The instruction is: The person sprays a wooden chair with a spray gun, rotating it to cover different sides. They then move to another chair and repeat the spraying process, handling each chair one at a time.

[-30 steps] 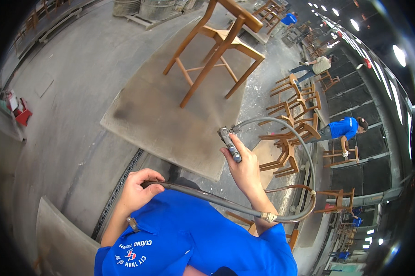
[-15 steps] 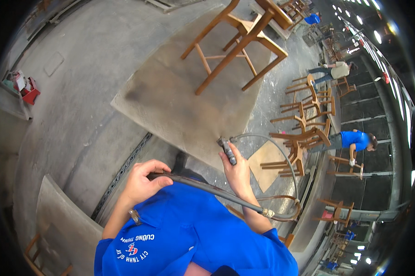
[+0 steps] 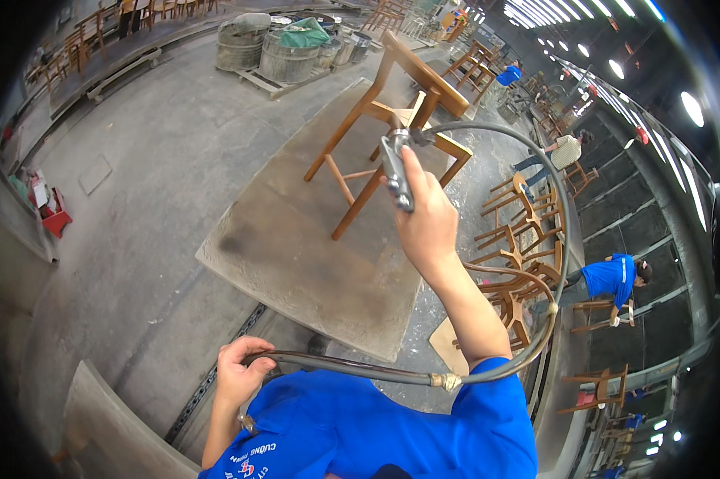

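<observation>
My right hand (image 3: 428, 211) is wrapped round a metal spray gun (image 3: 397, 172), raised in front of a tall wooden chair frame (image 3: 352, 211). The gun's nozzle overlaps the chair's seat in the picture; whether they touch I cannot tell. From the gun a grey hose (image 3: 563, 231) loops out to the right and comes back across my front. A thinner brown tube runs with it, bound by tape. My left hand (image 3: 240, 369) grips the hoses at waist height. The chair stands upright on a flat, stained board (image 3: 296, 271).
Several wooden chairs (image 3: 519, 239) stand in a row at the right, with a co-worker in blue (image 3: 611, 275) bent over another chair beyond. Drums (image 3: 288, 60) sit on a pallet at the back. A chain (image 3: 196, 395) runs in a floor groove; a red bin (image 3: 57, 215) is at left.
My right hand has reached forward and up with the spray gun, from near my body to the chair. The hose loop has widened. My left hand has lowered slightly, still holding the hoses.
</observation>
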`<action>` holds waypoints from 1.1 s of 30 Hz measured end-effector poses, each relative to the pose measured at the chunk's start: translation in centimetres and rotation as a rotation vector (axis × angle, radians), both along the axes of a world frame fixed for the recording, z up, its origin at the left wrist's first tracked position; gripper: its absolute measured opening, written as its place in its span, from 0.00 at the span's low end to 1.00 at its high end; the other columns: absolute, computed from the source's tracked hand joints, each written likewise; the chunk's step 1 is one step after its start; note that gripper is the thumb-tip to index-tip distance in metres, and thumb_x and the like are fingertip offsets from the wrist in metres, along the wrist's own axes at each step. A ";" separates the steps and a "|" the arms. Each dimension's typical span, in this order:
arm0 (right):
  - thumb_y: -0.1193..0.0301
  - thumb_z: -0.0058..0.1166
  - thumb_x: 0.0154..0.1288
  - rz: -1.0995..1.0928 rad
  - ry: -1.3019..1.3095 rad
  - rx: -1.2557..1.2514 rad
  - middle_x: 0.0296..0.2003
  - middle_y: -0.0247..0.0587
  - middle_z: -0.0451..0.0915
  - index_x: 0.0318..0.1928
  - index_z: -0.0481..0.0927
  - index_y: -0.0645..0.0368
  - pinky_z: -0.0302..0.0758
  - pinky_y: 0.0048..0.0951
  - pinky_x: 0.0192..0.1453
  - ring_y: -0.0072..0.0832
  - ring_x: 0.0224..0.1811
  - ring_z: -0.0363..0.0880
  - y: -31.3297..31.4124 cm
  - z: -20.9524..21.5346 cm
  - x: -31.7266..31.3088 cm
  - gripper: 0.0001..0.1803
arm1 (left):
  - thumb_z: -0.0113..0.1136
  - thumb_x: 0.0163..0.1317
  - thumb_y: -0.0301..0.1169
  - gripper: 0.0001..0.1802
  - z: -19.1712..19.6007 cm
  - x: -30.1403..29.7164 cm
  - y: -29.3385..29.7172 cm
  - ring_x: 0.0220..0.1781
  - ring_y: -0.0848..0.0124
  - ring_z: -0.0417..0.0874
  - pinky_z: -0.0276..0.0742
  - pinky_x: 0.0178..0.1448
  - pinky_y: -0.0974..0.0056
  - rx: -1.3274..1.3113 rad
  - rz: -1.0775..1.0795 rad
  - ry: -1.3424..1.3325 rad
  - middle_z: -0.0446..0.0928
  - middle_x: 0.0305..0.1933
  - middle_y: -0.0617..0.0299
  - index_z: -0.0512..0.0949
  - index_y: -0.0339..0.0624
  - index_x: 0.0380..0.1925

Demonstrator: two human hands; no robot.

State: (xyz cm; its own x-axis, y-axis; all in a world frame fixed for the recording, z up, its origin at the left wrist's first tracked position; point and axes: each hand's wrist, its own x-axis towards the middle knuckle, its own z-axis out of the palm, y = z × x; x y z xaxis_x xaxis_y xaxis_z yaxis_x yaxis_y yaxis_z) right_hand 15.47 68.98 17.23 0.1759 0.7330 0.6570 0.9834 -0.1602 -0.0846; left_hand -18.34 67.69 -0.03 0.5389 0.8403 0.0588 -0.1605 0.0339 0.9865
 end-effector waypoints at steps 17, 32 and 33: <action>0.61 0.57 0.69 0.021 0.176 -0.689 0.39 0.53 0.82 0.68 0.69 0.53 0.81 0.47 0.43 0.49 0.41 0.85 11.2 -18.8 -4.7 0.29 | 0.74 0.56 0.53 0.30 -1.8 -6.6 0.1 0.35 0.78 0.79 0.75 0.42 0.71 -0.173 0.353 0.140 0.81 0.32 0.65 0.80 0.33 0.36; 0.73 0.61 0.60 -0.242 -0.019 -0.439 0.42 0.51 0.79 0.69 0.66 0.53 0.81 0.47 0.45 0.49 0.45 0.83 7.1 -5.4 -3.0 0.35 | 0.74 0.55 0.55 0.32 -2.8 -6.3 2.5 0.35 0.74 0.84 0.79 0.42 0.69 -0.121 0.214 -0.010 0.83 0.32 0.61 0.81 0.32 0.36; 0.73 0.61 0.61 -0.241 0.017 -0.416 0.42 0.51 0.79 0.69 0.66 0.53 0.81 0.47 0.45 0.50 0.45 0.83 6.7 -5.0 -3.0 0.35 | 0.74 0.55 0.56 0.32 -2.6 -6.1 2.6 0.36 0.74 0.85 0.79 0.43 0.69 -0.122 0.184 -0.009 0.83 0.32 0.61 0.81 0.32 0.36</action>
